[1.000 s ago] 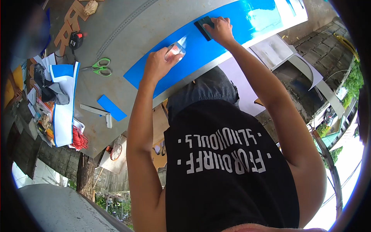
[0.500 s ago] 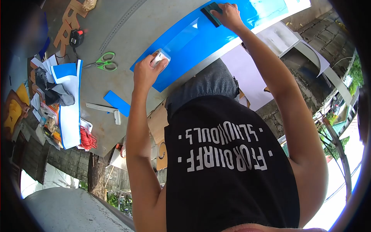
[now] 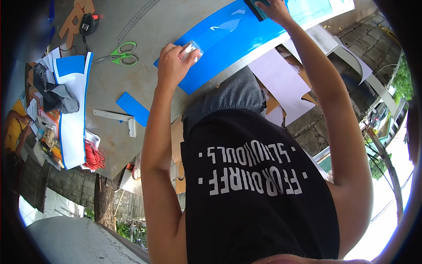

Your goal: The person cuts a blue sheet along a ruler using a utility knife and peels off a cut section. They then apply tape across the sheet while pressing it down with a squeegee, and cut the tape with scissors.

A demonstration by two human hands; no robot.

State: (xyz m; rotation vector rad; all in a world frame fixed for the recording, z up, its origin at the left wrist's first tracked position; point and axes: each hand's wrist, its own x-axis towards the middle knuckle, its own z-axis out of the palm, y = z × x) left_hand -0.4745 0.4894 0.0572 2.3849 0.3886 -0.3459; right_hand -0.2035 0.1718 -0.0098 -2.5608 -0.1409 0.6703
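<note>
A long blue sheet (image 3: 228, 48) with a glossy, partly wrinkled surface and a white edge lies over the grey table. My left hand (image 3: 173, 64) is closed around what looks like a roll of clear tape (image 3: 192, 49), resting on the left part of the sheet. Farther right, my right hand (image 3: 276, 11) grips a dark green squeegee (image 3: 256, 9) against the blue surface; the frame's top edge cuts off part of the squeegee. Left of my left hand lie green-handled scissors (image 3: 124, 54), a small blue strip (image 3: 132, 108) and a white L-shaped square (image 3: 116, 116).
A metal ruler (image 3: 137, 21), a tape measure (image 3: 89, 24) and brown cut-out letters (image 3: 72, 26) lie on the table (image 3: 112, 83). At left are a blue-edged white sheet (image 3: 72, 127), grey cloth (image 3: 66, 99) and red cord (image 3: 93, 156). Another person's arm (image 3: 20, 121) shows at far left.
My right hand and the squeegee have moved right and up along the blue sheet. My left hand keeps its hold on the roll. The view has shifted slightly.
</note>
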